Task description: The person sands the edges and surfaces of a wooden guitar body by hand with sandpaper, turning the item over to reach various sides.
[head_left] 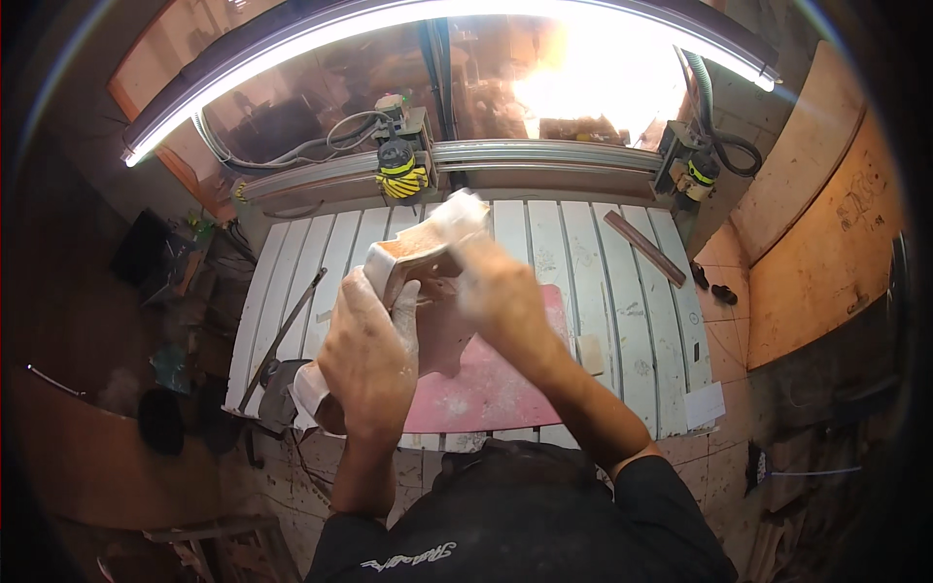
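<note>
My left hand (367, 355) is wrapped round a curved, dusty wooden piece (423, 240), holding it tilted up above the table. The piece has pale whitish sides and a raw tan edge with a notched outline. At its upper end is my right hand (501, 301), smeared by motion, with its fingers curled in against the piece. Something pale shows at those fingertips, too blurred to name. White dust coats my left fingers. Below both hands lies a pink mat (476, 403) speckled with white powder.
The white slatted table (321, 248) carries a brown wooden strip (644, 249), a long dark bar (292, 325), a small beige block (590, 355) and a white paper (705, 404). Behind it runs a metal rail (544, 155) with tool heads (399, 170). A lit tube lamp (447, 12) hangs above.
</note>
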### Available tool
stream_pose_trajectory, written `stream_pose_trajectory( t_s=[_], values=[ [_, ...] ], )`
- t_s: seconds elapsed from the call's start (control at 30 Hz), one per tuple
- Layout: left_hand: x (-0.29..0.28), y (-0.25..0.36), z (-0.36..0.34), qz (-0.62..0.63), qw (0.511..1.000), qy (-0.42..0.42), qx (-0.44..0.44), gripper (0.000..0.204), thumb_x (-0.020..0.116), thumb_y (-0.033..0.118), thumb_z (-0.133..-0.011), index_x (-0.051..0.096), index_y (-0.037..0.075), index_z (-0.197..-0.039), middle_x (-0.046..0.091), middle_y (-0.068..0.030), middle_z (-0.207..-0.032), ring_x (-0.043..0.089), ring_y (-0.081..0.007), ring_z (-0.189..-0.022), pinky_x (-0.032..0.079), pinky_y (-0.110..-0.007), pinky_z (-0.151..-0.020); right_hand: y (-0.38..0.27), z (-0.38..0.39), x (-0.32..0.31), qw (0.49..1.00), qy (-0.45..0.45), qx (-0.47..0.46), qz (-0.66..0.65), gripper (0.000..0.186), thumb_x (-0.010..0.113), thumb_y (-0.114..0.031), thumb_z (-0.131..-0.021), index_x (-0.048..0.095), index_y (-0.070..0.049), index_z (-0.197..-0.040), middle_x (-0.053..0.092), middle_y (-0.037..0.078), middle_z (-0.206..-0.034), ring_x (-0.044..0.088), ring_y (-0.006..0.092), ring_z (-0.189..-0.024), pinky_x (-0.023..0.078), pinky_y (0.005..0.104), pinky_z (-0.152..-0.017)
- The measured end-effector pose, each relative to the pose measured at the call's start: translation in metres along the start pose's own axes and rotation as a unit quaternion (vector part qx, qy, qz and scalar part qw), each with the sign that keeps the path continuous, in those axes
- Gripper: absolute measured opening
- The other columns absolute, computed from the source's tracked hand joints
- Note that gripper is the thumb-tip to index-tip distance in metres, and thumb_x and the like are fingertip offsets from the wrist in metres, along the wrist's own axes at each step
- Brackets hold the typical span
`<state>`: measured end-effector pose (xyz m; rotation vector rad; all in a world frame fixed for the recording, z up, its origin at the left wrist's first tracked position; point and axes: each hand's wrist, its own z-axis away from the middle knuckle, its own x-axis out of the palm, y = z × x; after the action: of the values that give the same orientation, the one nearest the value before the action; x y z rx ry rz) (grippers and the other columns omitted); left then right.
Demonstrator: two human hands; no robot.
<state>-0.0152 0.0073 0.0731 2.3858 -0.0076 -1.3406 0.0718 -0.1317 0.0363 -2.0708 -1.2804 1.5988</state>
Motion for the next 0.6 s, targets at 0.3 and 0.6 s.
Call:
stream_pose_trajectory(
  t_s=[0.3,0.6],
  values=[
    [0.01,-0.006,-0.004,-0.028,0.999,0.024,0.034,0.047,0.064,0.04,-0.103,0.052,0.001,-0.127,0.07,-0.0218,-0.103,0.071,-0.0445,-0.093,0.053,-0.055,-0.076,0.0,0.0,0.0,0.989,0.077,-0.084,-0.091,0.064,0.058,0.006,-0.082,0.059,-0.003,-0.145,0.057,0.026,-0.148,0.06,0.0417,-0.132,0.05,0.0448,-0.112],
    [0.008,0.0,-0.007,-0.037,0.999,0.01,0.024,0.041,0.065,0.031,-0.102,0.052,0.002,-0.127,0.068,-0.0191,-0.109,0.071,-0.0415,-0.095,0.056,-0.053,-0.076,0.009,-0.003,0.015,0.992,0.091,-0.087,0.016,0.059,0.061,0.001,-0.082,0.062,-0.005,-0.14,0.072,0.022,-0.123,0.074,0.0411,-0.091,0.06,0.0495,-0.088]
  ],
)
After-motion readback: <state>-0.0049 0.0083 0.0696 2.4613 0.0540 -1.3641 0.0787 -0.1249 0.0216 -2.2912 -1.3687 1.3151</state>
